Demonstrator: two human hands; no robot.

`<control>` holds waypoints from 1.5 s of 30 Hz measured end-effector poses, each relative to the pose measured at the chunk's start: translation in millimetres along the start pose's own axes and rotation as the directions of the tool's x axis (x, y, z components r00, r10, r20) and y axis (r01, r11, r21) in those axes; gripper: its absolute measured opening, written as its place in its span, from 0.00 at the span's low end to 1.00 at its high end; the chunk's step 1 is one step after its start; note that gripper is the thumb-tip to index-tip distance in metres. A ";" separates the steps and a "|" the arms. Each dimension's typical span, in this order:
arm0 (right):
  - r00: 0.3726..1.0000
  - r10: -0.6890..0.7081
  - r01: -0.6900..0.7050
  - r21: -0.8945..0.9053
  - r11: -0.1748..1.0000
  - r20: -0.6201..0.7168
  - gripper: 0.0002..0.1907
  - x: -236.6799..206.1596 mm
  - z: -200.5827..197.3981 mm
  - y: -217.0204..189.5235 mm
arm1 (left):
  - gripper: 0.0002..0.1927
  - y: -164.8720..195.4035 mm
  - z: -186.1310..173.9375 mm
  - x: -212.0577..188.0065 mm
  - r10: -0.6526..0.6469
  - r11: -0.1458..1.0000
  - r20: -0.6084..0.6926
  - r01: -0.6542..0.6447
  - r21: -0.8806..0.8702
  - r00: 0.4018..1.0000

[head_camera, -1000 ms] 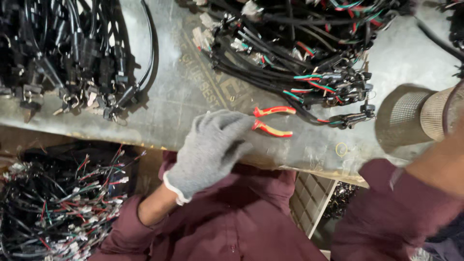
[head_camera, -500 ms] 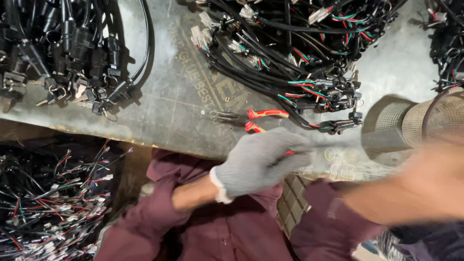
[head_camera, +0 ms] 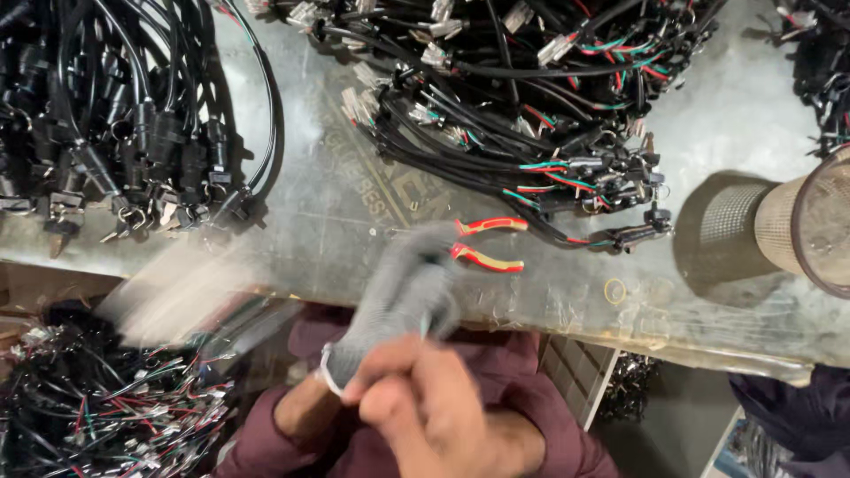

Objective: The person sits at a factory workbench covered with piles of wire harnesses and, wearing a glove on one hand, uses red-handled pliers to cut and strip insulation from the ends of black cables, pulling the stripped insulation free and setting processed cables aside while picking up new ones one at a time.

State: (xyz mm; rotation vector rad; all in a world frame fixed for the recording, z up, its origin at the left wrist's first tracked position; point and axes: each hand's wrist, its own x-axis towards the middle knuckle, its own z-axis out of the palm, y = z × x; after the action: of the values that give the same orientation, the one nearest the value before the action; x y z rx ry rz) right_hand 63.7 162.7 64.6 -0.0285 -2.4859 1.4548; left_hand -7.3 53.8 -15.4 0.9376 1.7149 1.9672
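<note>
Fingers of the bare right hand [head_camera: 434, 416] pinch the cuff of the grey knit glove [head_camera: 403, 296] worn on the left hand [head_camera: 398, 305], close above the maroon sleeve [head_camera: 292, 416]; the gloved hand is blurred, so its grip cannot be told. Just beyond its fingertips, red-and-yellow-handled pliers [head_camera: 487, 243] lie on the worn metal table [head_camera: 336, 195]. Farther off, a bundle of black wire harnesses [head_camera: 531, 115] spreads across the table, another black cable bundle [head_camera: 133, 133] sits left, and a mesh basket [head_camera: 797, 226] right.
</note>
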 end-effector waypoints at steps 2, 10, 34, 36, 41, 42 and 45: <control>0.997 -0.050 0.018 0.457 0.889 0.056 0.12 -4.9 -0.6 -9.0 | 0.12 9.4 -1.7 3.8 -0.004 0.998 0.088 0.010 -0.067 0.996; 0.915 -0.141 0.381 -0.696 0.609 0.378 0.10 -45.6 9.3 87.4 | 0.14 33.2 -31.9 -2.9 -0.063 0.714 -0.096 -0.022 -0.700 0.993; 0.990 -0.138 0.060 0.755 0.652 0.041 0.11 42.0 -43.2 -7.7 | 0.14 21.7 31.5 -18.5 0.135 0.977 0.061 -0.143 0.158 0.989; 0.983 -0.145 -0.023 0.853 0.521 0.115 0.15 43.5 -60.6 -0.7 | 0.17 20.7 37.8 -27.8 -0.090 0.991 0.181 0.069 0.114 0.979; 0.970 -0.075 -0.197 0.933 0.301 0.229 0.26 10.9 -91.4 56.5 | 0.15 28.6 31.6 -32.0 -0.119 0.991 0.322 0.133 -0.020 0.939; 0.975 -0.092 -0.164 0.937 0.309 0.201 0.25 8.7 -95.8 65.9 | 0.14 25.6 26.6 -30.6 -0.112 0.993 0.342 0.118 0.004 0.933; 0.998 -0.028 -0.043 0.948 0.315 0.054 0.22 19.2 -90.9 77.1 | 0.13 4.9 6.1 -29.9 0.116 0.958 0.339 -0.195 0.211 0.934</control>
State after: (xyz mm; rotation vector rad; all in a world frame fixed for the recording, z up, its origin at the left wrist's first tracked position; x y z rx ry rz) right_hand 57.6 281.6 44.6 0.2372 -1.2063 2.7094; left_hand 18.9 37.6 -17.6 1.4374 1.7537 1.5989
